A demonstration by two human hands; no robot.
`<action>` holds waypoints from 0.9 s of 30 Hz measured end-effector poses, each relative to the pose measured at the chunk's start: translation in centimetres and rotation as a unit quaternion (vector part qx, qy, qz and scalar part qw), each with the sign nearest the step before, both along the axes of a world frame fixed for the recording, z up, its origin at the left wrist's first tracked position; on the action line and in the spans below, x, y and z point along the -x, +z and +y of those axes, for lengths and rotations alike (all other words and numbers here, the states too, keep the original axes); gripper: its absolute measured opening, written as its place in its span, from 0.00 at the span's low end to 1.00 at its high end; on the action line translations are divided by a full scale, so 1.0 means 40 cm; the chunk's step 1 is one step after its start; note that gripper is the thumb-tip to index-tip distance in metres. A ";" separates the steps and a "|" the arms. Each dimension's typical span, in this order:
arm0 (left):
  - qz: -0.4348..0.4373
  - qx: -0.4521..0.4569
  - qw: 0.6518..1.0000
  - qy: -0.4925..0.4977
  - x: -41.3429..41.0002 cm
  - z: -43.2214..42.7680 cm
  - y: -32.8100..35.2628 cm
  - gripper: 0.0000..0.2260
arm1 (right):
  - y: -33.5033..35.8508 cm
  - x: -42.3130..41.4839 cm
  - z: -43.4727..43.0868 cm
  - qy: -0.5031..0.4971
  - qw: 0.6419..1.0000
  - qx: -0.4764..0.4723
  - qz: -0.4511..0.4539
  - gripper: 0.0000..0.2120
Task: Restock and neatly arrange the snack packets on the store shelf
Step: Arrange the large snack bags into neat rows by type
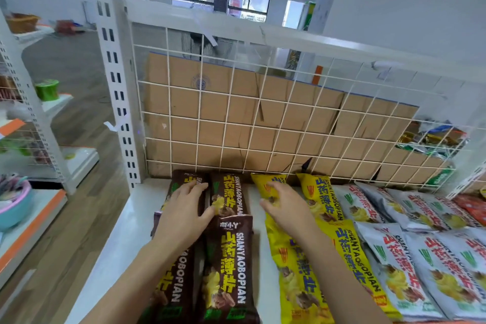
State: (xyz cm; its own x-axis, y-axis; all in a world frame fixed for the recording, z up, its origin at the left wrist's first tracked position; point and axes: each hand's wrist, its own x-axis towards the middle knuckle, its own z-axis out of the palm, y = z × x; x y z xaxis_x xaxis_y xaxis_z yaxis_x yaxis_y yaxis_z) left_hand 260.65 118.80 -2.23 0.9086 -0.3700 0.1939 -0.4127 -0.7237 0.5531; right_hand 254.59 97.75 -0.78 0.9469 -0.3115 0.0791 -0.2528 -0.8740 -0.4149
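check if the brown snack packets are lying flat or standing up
Lying flat: the brown snack packets rest face up on the shelf.

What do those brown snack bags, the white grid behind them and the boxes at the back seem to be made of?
The brown snack packets look like glossy plastic film: they shine and crinkle. The white grid seems to be coated metal wire, thin and straight. The boxes behind it look like matte brown cardboard, with creases and torn edges.

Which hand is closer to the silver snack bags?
Right. The right hand is on a yellow packet, left of the silver bags; the left hand is farther left, on a brown packet.
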 end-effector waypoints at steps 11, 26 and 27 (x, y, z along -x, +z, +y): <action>0.048 -0.050 0.992 -0.103 0.035 -0.296 0.030 0.25 | 0.016 0.108 -0.299 -0.073 0.997 -0.014 0.019 0.27; 0.108 -0.146 0.982 0.053 0.031 -0.526 -0.043 0.38 | -0.045 -0.020 -0.327 0.014 0.995 -0.009 0.100 0.38; 0.114 -0.147 0.981 0.052 0.031 -0.527 -0.041 0.39 | -0.046 -0.018 -0.326 0.015 0.994 -0.013 0.103 0.38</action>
